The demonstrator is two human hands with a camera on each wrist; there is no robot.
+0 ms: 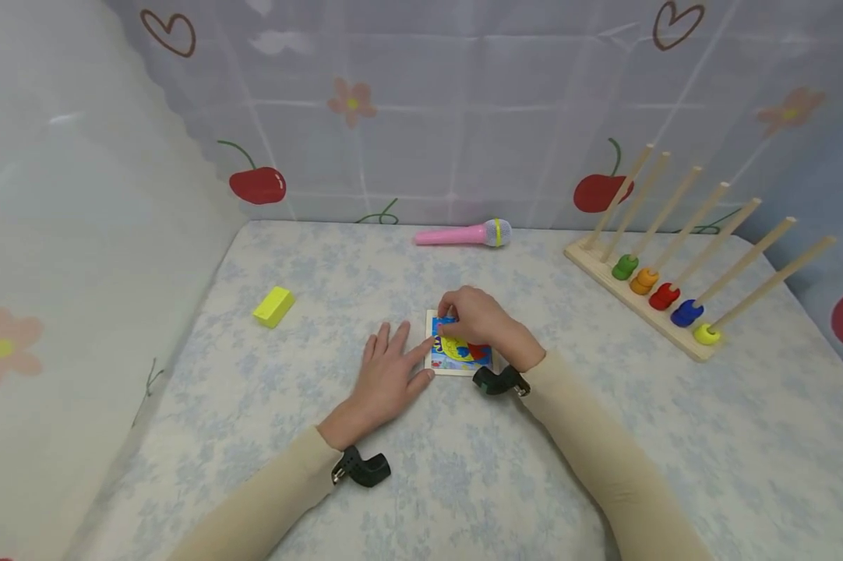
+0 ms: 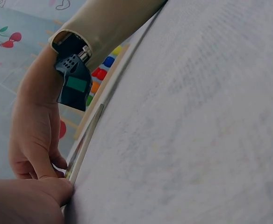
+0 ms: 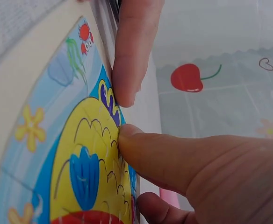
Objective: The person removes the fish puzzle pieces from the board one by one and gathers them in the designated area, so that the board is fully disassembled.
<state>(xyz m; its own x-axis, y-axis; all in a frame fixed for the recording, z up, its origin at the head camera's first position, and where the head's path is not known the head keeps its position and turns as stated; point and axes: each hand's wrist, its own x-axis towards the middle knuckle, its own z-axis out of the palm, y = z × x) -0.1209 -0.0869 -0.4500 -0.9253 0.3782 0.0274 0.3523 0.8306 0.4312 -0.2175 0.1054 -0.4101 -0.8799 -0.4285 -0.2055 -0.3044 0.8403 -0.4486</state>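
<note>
The yellow block sits on the desk, to the left of the picture board and well apart from it, slightly farther from the person. Next comes the left hand, its fingers spread apart and gripping nothing; the index fingertip touches the board's left edge and the thumb lies at its near left corner. The picture board itself lies flat between the two hands, with a yellow fish in the middle of its design. Beyond the board lies a pink toy microphone. The right hand covers the board's upper part, fingers bent, the thumb touching the fish; whether they pinch a piece I cannot tell. The peg rack stands to the board's right, well clear.

The likeliest trouble, I judge, is the board swinging or sliding, since the left hand steadies only one side and a hard sideways push could beat that light hold. A loose piece might also tip if pressed at one edge, and the right wrist camera, close to the near right corner, could snag there.
</note>
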